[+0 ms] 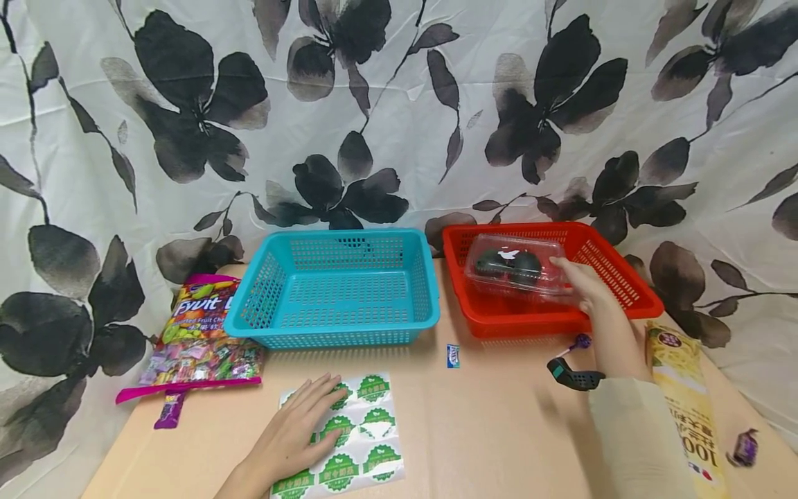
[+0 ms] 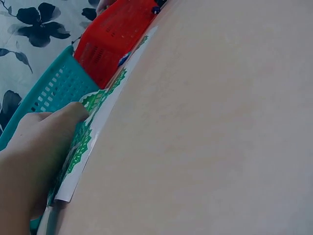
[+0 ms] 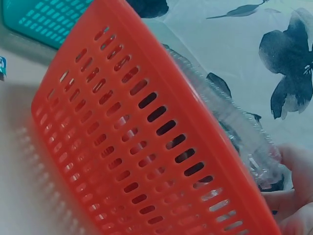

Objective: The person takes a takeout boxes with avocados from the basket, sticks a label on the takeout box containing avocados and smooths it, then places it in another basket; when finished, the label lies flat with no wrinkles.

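My right hand (image 1: 581, 281) grips the right end of a clear plastic clamshell box (image 1: 517, 262) that holds dark rounded items. The box is inside the red basket (image 1: 499, 324), near its left part. In the right wrist view the basket wall hides most of the box, and fingers (image 3: 292, 161) show at its end. My left hand (image 1: 293, 430) rests on a sheet of green and white round stickers (image 1: 374, 423), its fingers extended. The left wrist view shows this hand (image 2: 44, 142) over the sheet's edge.
A blue basket (image 1: 346, 333) stands left of the red one. A bag of fruit chews (image 1: 202, 333) and a purple candy (image 1: 170, 410) lie at left. Toward the right are a small blue packet (image 1: 452, 356), a lollipop (image 1: 581, 341), a yellow pasta bag (image 1: 686, 402) and another purple candy (image 1: 745, 448).
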Demonstrator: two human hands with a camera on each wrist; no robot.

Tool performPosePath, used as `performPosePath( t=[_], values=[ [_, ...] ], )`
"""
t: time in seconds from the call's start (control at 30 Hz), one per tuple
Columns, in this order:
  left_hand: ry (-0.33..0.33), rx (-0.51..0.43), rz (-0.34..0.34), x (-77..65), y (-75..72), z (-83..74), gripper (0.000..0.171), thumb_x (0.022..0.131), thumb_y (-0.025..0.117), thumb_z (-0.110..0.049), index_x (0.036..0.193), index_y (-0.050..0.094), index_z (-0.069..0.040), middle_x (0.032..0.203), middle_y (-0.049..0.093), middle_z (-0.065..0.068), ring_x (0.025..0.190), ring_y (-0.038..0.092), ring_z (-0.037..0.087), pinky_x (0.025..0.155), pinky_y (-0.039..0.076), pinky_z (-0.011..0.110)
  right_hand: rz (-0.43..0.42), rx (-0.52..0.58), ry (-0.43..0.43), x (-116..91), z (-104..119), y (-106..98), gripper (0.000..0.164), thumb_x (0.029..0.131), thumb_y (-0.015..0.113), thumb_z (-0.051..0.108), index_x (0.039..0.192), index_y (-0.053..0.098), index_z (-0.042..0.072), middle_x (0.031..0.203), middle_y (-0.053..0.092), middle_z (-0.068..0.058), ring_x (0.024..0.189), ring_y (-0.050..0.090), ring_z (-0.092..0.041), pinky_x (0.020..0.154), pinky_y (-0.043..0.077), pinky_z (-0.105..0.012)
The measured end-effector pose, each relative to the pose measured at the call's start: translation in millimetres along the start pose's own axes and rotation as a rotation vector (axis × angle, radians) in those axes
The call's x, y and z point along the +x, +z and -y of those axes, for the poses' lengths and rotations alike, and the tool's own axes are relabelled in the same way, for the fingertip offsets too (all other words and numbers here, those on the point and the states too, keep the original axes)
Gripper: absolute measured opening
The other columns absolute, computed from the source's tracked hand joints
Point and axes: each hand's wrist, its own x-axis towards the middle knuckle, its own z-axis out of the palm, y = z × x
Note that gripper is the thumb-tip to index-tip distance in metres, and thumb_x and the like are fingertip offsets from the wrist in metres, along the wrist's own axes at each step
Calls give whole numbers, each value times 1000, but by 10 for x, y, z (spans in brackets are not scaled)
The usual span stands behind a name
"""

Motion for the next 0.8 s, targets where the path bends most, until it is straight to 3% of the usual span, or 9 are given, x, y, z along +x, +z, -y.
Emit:
performPosePath(
  t=[0.2,0.37,0.47,0.6,0.8],
  values=[
    [7,9,7,51,-67,-30,55,74,64,-34,123,52,-11,130,47,10,120,43,28,105,22,34,-1,120,-1,-66,68,5,71,84,52,48,135,20,10,109,40,-5,73,63,-14,78,49,-39],
    [-32,-24,12,245,-242,-78,51,77,62,-28,124,50,-11,131,46,8,119,43,27,98,33,40,12,189,-1,-126,121,-18,68,83,53,48,133,23,13,108,40,-5,72,65,-18,74,51,-37],
    [-67,-92,17,423,-367,-109,51,79,63,-23,126,48,-13,134,43,5,121,41,25,93,40,42,8,202,-10,-146,135,-26,65,83,53,48,131,25,13,107,41,-4,72,65,-20,73,51,-38],
    [-107,-222,34,715,-501,-129,50,82,61,-21,129,45,-16,137,39,2,124,38,24,93,39,46,12,209,-13,-167,145,-24,63,83,52,48,130,25,15,106,42,-3,74,64,-19,79,48,-40],
    [-120,-399,123,1220,-560,-114,44,89,51,-25,131,41,-15,139,36,3,126,35,24,97,34,48,42,278,-19,-216,125,-16,51,83,53,47,120,33,18,108,40,-3,75,64,-21,81,46,-41]
  ],
)
